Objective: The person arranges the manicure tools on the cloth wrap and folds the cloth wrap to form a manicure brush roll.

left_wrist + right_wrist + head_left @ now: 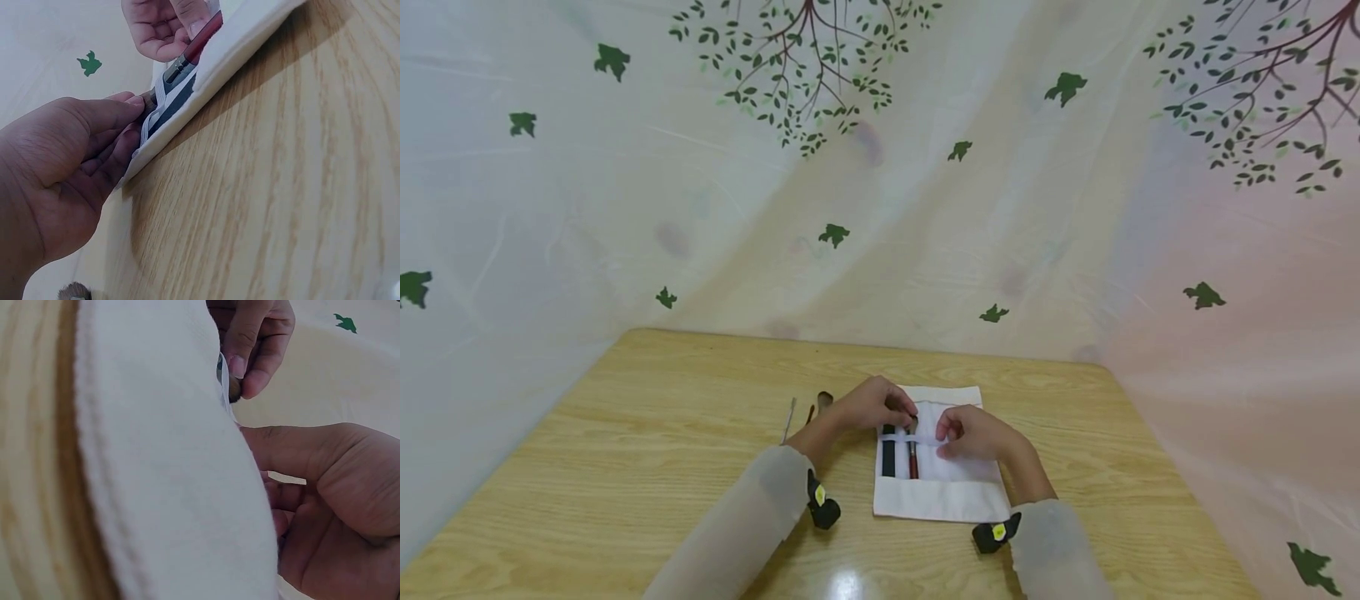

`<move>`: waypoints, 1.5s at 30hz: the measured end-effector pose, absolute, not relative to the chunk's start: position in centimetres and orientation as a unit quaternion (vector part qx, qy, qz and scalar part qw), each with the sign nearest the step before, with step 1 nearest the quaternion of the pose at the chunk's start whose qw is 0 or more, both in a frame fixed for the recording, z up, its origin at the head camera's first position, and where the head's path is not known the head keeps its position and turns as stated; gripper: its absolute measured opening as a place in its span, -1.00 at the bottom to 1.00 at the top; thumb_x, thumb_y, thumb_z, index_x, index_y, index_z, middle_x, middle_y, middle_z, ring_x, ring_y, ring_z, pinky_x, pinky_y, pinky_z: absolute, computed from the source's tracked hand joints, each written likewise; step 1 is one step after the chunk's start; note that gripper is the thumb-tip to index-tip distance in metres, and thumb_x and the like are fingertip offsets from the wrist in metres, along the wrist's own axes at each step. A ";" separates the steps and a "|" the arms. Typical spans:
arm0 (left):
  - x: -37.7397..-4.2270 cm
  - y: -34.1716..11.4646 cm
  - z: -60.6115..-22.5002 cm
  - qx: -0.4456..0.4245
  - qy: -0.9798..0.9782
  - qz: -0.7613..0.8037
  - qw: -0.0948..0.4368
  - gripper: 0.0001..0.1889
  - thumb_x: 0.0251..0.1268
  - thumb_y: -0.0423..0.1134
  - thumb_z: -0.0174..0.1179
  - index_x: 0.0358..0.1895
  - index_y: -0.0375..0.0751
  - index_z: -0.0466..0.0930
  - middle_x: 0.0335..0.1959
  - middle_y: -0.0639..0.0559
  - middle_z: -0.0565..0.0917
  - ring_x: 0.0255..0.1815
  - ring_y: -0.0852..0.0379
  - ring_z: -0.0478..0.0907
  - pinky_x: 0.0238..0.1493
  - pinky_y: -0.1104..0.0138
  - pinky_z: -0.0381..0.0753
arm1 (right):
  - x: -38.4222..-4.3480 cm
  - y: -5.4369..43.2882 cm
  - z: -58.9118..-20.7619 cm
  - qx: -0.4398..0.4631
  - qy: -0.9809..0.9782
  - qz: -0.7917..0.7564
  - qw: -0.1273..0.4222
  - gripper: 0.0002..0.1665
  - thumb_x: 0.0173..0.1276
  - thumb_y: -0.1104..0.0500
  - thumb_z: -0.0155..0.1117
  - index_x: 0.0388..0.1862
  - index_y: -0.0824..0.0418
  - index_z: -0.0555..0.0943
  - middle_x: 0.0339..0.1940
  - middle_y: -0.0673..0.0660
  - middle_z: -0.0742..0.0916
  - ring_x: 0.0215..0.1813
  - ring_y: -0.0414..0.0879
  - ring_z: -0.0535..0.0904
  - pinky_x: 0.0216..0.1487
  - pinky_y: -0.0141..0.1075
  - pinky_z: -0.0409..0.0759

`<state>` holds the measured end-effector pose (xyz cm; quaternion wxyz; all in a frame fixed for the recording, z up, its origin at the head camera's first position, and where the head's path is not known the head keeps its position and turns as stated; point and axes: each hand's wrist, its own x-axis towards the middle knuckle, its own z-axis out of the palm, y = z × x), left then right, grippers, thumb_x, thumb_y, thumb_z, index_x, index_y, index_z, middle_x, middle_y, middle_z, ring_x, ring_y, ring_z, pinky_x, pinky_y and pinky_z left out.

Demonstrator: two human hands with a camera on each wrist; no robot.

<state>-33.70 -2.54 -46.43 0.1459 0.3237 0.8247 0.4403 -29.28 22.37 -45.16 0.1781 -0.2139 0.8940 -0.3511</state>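
A white cloth brush roll (940,500) lies unfolded on the table, with a white elastic band (898,437) across it. A brush (913,465) with a dark red handle sits under the band, its handle end in the lower pocket. My left hand (874,406) pinches this brush by its bristle end, just above the band. Beside it, a flat black item (889,457) stands in the roll's left part. My right hand (979,433) hovers at the band's right part, fingers loosely bent, thumb and fingertips apart. In the right wrist view the cloth hides some of its fingertips.
Left of the roll lie a thin metal-looking tool (788,419), a slim dark red stick (810,413) and a brush with brown bristles (825,400). The wooden table (700,467) meets a leaf-printed curtain (760,275) at its far edge.
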 end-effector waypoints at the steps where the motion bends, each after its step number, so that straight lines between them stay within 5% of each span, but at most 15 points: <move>1: -33.7 -2.5 -46.5 0.324 0.825 0.440 0.146 -0.90 0.36 -0.37 0.35 -0.14 -0.16 0.80 -0.30 0.14 0.79 -0.30 0.27 0.67 -0.24 0.40 0.61 | -29.3 22.4 -45.2 -0.214 0.893 -0.353 0.178 -0.81 0.25 0.30 0.52 -0.26 0.21 0.63 -0.48 0.00 0.53 -0.36 -0.12 0.44 -0.29 -0.29 0.39; 11: -33.9 -2.5 -46.6 0.329 0.825 0.433 0.151 -0.90 0.35 -0.36 0.37 -0.13 -0.14 0.79 -0.30 0.16 0.78 -0.30 0.27 0.67 -0.26 0.41 0.61 | -29.3 22.3 -45.2 -0.210 0.892 -0.355 0.185 -0.84 0.27 0.32 0.50 -0.27 0.21 0.65 -0.49 -0.01 0.55 -0.37 -0.13 0.44 -0.29 -0.31 0.39; 17: -33.9 -2.5 -46.6 0.328 0.827 0.433 0.150 -0.90 0.34 -0.37 0.37 -0.14 -0.14 0.80 -0.31 0.16 0.78 -0.31 0.28 0.67 -0.27 0.42 0.60 | -29.5 22.4 -45.1 -0.240 0.887 -0.348 0.184 -0.99 0.41 0.36 0.31 -0.25 0.29 0.64 -0.44 -0.02 0.57 -0.34 -0.15 0.44 -0.28 -0.35 0.40; 35: -33.8 -2.4 -46.5 0.325 0.828 0.433 0.149 -0.90 0.35 -0.37 0.37 -0.15 -0.12 0.79 -0.31 0.16 0.78 -0.31 0.26 0.66 -0.28 0.41 0.59 | -29.4 22.1 -45.2 -0.232 0.874 -0.379 0.195 -0.89 0.42 0.43 0.12 -0.25 0.32 0.59 -0.40 0.00 0.55 -0.28 -0.12 0.41 -0.17 -0.28 0.34; 45: -34.3 -4.0 -45.1 0.329 0.844 0.410 0.103 -0.84 0.42 -0.30 0.32 -0.03 -0.21 0.78 -0.18 0.16 0.77 -0.16 0.27 0.64 -0.07 0.34 0.62 | -29.4 22.1 -45.2 -0.232 0.871 -0.385 0.199 -0.90 0.42 0.43 0.12 -0.26 0.34 0.60 -0.40 0.01 0.57 -0.27 -0.12 0.42 -0.16 -0.29 0.36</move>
